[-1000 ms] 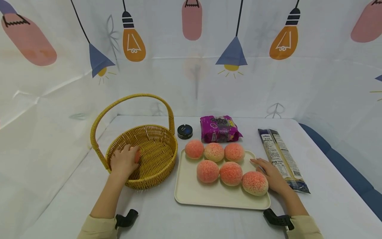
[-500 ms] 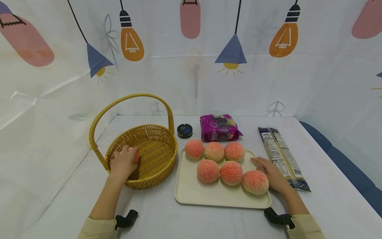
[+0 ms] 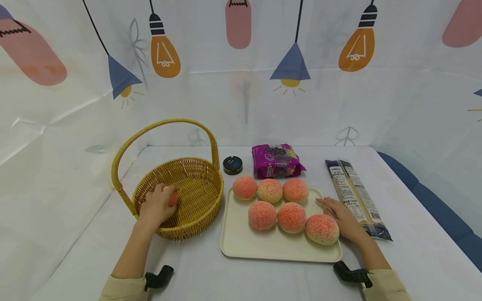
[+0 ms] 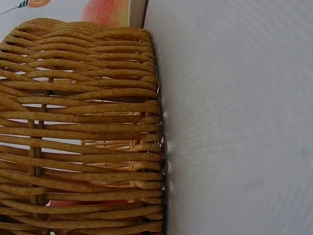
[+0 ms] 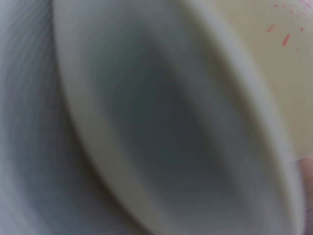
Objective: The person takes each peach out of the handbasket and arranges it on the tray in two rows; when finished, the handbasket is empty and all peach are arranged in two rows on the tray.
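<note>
My left hand (image 3: 155, 207) reaches over the near left rim into a yellow wicker basket (image 3: 201, 190), its fingers curled round a pink peach (image 3: 173, 199); the hand covers much of that peach. In the left wrist view the basket's woven side (image 4: 83, 117) hides the hand. Several pink and cream peaches (image 3: 291, 218) lie in two rows on a cream tray (image 3: 241, 246). At the tray's right rim rests my right hand (image 3: 340, 218), fingers loosely extended beside the nearest right peach (image 3: 322, 229). The right wrist view shows a blurred tray rim (image 5: 254, 103) and a speckled peach (image 5: 279, 63) close up.
Behind the tray lie a purple snack packet (image 3: 276, 161) and a round black tin (image 3: 232, 165). A long, flat packet (image 3: 355, 198) lies right of the tray. The basket's tall handle (image 3: 165, 122) arches above it. A patterned white cloth hangs behind the table.
The head view has shifted slightly. My left hand stays in the basket with the peach, its fingers moving only a little; the right hand keeps its place at the tray.
</note>
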Motion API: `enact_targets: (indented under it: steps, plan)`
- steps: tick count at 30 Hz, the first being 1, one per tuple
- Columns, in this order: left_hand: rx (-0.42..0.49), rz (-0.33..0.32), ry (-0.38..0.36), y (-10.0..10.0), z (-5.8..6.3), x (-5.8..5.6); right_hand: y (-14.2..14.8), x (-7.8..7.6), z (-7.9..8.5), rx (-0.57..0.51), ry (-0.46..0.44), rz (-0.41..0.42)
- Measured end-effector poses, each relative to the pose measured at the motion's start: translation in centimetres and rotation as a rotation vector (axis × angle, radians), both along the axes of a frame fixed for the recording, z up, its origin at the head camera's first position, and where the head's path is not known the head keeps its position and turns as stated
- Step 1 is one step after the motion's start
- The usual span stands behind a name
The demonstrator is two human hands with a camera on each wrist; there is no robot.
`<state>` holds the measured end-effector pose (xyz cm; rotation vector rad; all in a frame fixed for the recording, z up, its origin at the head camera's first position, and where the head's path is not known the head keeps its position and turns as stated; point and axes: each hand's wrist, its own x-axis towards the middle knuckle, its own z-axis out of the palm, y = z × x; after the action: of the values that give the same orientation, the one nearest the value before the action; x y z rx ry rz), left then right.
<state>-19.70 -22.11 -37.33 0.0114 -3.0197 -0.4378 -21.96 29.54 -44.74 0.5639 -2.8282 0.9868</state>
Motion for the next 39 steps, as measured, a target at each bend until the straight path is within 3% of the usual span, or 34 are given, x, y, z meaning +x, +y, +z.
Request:
enact_targets:
  steps: [7, 21, 39]
  plan:
    - [0.033, -0.013, 0.000, 0.1, -0.1, 0.1, -0.1, 0.1, 0.1, 0.004, -0.005, 0.001]
    - [0.073, -0.051, 0.100, 0.5, -0.1, 0.0, -0.1, 0.1, 0.1, -0.003, -0.004, -0.004]
    - [0.135, -0.137, 0.245, 3.2, 2.0, 0.8, -0.2, 0.3, 0.2, -0.007, -0.004, -0.004]
